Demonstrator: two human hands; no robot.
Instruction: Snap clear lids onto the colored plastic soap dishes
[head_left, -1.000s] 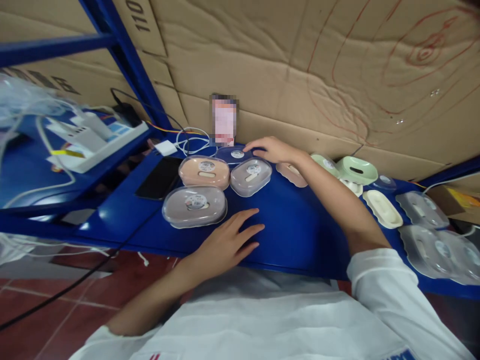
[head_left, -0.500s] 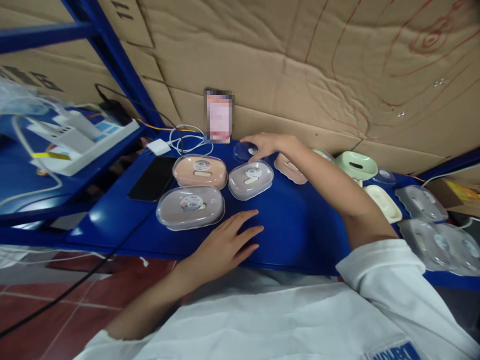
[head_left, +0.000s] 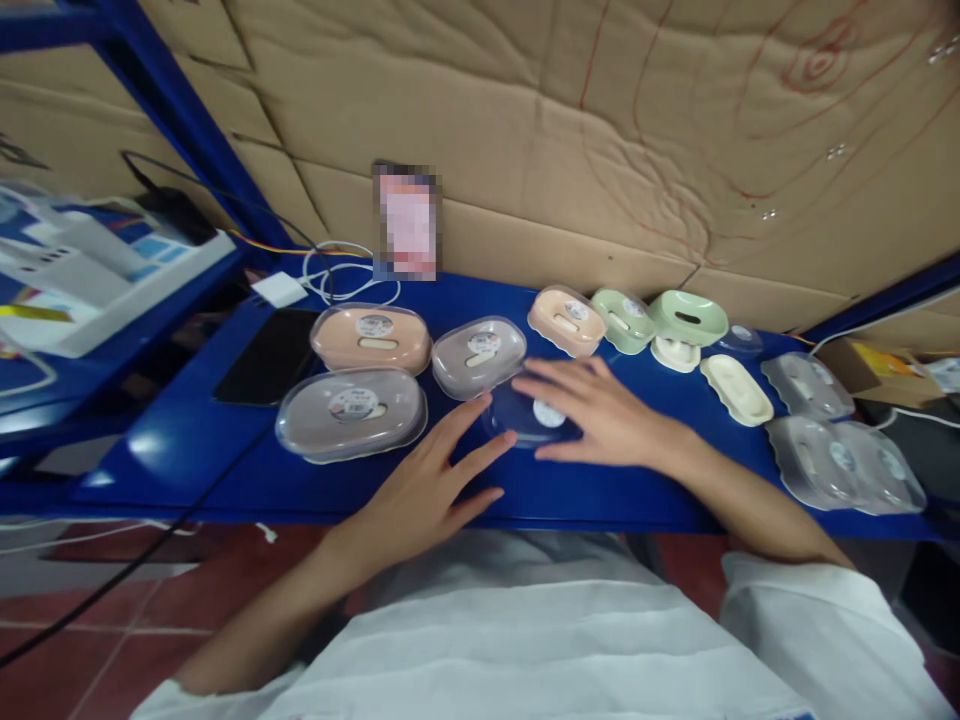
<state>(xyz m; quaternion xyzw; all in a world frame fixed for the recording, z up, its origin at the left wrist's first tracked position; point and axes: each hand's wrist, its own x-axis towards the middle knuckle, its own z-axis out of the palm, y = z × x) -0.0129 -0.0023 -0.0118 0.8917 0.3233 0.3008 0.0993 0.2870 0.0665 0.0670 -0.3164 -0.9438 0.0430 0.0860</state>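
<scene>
A clear plastic lid with a round white label lies low over the blue table in front of me. My right hand grips it from the right, fingers along its far edge and thumb at the near edge. My left hand is open, fingers spread, with fingertips at the lid's left edge. Just beyond the lid is a lidded grey soap box. Left of it sit a lidded peach soap box and a larger-looking lidded grey soap box.
Along the back stand a peach box, a green box and a green tray on a cream piece. A cream tray and several grey boxes lie right. A black phone and a charger are left.
My right hand has come from the back of the table towards me, bringing the clear lid beside my left hand. The left hand stays spread. The view has shifted slightly right.
</scene>
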